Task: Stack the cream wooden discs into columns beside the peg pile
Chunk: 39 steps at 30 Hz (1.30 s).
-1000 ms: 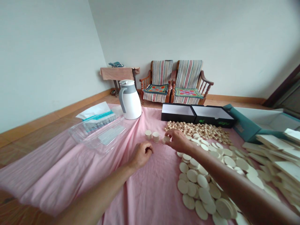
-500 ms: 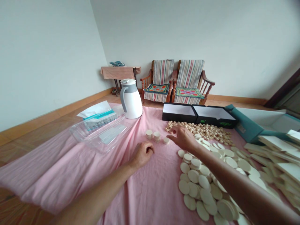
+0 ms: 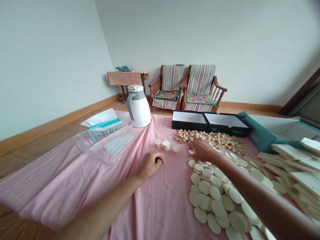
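Observation:
My left hand point(image 3: 150, 164) rests on the pink cloth, curled into a loose fist with nothing showing in it. Just beyond it stand three small stacks of pale round wooden discs: the left stack point(image 3: 157, 143), the middle stack point(image 3: 166, 146) and the lower right stack point(image 3: 176, 150). At the far left edge of the loose disc pile point(image 3: 217, 193), my right hand point(image 3: 203, 149) bends its fingers downward. One pale disc point(image 3: 191, 151) shows right by its fingertips. What lies inside its grasp is hidden.
Wooden beads point(image 3: 220, 140) are heaped behind my right hand, before a black open box point(image 3: 188, 125). A teal box point(image 3: 262, 136) and stacked wooden boards point(image 3: 292, 160) stand right. A white jug point(image 3: 140, 111) and clear plastic tray point(image 3: 110, 146) are left.
My right hand has moved right, from beside the lower right stack to the edge of the disc pile, and its fingers have curled down. My left hand has stayed in place.

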Each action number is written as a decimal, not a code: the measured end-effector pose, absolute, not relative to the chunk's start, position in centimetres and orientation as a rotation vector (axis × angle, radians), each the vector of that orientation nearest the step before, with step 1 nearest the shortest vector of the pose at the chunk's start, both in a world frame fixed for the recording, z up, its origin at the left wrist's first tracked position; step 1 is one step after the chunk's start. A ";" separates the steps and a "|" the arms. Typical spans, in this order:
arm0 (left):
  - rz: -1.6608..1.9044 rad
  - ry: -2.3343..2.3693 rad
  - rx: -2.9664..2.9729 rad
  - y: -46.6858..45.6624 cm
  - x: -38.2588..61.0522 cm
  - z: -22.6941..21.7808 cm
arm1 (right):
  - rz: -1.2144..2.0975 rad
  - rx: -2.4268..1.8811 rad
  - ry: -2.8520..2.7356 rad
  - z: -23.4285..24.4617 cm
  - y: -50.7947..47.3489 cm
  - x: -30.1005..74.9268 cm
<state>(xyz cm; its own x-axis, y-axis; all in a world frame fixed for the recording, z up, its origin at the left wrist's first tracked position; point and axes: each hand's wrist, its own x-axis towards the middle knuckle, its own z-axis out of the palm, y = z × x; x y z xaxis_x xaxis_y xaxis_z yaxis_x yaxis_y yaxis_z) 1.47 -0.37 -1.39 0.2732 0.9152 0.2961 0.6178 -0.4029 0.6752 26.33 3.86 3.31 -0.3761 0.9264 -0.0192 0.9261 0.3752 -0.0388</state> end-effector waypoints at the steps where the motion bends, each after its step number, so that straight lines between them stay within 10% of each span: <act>1: 0.929 1.383 2.122 -0.4 1.5 -1.4 | 0.059 -1.737 -2.603 3.2 3.9 26.4; 22: 0.914 1.374 2.081 -0.4 1.5 -1.3 | 0.293 -1.003 -2.649 3.6 5.3 23.3; 39: 0.917 1.357 2.133 -0.3 1.4 -1.4 | 0.226 -1.622 -2.500 1.7 3.6 20.8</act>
